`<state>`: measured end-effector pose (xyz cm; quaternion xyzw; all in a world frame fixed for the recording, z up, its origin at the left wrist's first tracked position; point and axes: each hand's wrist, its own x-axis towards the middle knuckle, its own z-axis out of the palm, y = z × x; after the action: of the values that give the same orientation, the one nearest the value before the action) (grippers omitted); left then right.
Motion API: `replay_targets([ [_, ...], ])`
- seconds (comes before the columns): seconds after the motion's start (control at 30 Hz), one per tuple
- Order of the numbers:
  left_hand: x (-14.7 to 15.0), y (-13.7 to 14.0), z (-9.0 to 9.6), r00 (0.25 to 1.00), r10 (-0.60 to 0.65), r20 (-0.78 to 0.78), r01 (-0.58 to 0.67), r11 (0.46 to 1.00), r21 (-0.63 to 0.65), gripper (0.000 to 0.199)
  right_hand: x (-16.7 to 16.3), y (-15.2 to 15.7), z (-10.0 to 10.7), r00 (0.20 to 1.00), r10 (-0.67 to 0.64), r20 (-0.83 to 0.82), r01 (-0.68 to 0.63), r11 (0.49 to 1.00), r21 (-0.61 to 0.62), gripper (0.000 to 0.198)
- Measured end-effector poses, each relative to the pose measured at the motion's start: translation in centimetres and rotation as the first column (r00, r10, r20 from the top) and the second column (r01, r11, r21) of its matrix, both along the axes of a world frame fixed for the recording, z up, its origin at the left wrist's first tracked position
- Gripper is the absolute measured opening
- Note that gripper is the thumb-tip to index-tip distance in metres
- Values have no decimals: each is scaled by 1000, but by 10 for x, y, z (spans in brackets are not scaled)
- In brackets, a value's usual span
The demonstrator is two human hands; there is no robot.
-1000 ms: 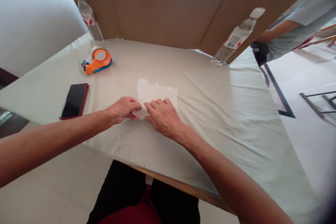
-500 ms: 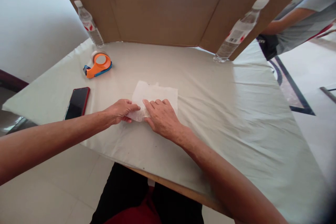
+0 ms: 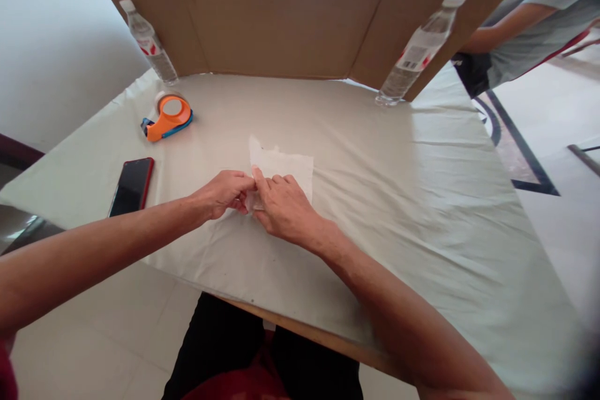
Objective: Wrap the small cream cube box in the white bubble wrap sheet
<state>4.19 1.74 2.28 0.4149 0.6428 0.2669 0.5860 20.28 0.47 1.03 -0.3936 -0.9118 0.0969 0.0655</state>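
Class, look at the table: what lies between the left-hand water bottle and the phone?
In the head view, the orange tape dispenser lies between the left-hand water bottle and the phone.

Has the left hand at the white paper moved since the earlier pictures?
Yes, slightly: judged against the orange tape dispenser, the left hand has shifted rightward in the view, in toward the right hand.

Soft, diffuse light; floor [image 3: 557,100] at right bright, far cardboard [image 3: 281,12] dim. Paper [image 3: 291,165] low-contrast on pale cloth [image 3: 365,212]. Right edge blurred, darkened.
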Motion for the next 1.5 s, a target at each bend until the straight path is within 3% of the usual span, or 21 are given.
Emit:
replay_targets([
  [0.17, -2, -9, 6, 992, -124, 3, 123, 990, 61, 18, 23, 10, 13, 987, 80, -139, -107, 974, -201, 48],
  [0.27, -3, -15, -2, 939, -246, -241, 303, 923, 237, 17, 33, 14, 18, 974, 102, -201, -146, 965, -219, 45],
  [0.37, -3, -19, -16, 777, -211, -593, 522, 743, 419, 18, 40, 19, 24, 971, 62, -230, -100, 982, -158, 40],
  [0.43, -5, -20, -27, 698, -128, -705, 621, 598, 507, 21, 46, 23, 29, 968, -49, -247, 20, 993, -119, 36],
  [0.53, -9, -22, -39, 682, -15, -732, 670, 416, 615, 21, 62, 25, 32, 952, -266, -154, 249, 961, -124, 26],
  [0.6, -11, -24, -45, 691, 17, -722, 672, 352, 652, 19, 75, 20, 27, 929, -367, -42, 354, 918, -179, 21],
  [0.67, -12, -25, -49, 694, 18, -719, 673, 337, 658, 20, 86, 9, 17, 896, -445, -2, 421, 849, -319, 23],
  [0.77, -8, -30, -49, 669, 13, -743, 687, 369, 626, 20, 90, -10, -3, 772, -631, -71, 466, 639, -613, 47],
  [0.83, -4, -33, -47, 633, 22, -774, 703, 403, 587, 18, 85, -19, -13, 657, -741, -139, 437, 525, -730, 65],
  [0.9, 0, -35, -44, 593, 48, -804, 716, 425, 554, 16, 77, -24, -20, 578, -791, -202, 384, 482, -788, 81],
  [0.97, 3, -36, -45, 578, 82, -812, 721, 416, 555, 15, 73, -26, -22, 542, -799, -261, 309, 479, -822, 90],
  [1.07, 4, -35, -50, 625, 127, -771, 702, 340, 625, 17, 77, -25, -21, 516, -796, -317, 236, 488, -841, 98],
  [1.13, 3, -34, -56, 672, 155, -724, 670, 288, 684, 19, 80, -24, -21, 511, -806, -299, 259, 476, -841, 104],
  [1.23, 3, -35, -64, 706, 183, -684, 634, 265, 726, 21, 73, -19, -23, 513, -812, -277, 295, 470, -832, 109],
  [1.37, 3, -37, -67, 713, 186, -676, 628, 259, 734, 22, 52, -11, -33, 527, -770, -361, 307, 568, -764, 97],
  [1.5, 4, -38, -65, 720, 196, -666, 614, 268, 743, 20, 40, -9, -42, 578, -697, -425, 406, 697, -591, 82],
])
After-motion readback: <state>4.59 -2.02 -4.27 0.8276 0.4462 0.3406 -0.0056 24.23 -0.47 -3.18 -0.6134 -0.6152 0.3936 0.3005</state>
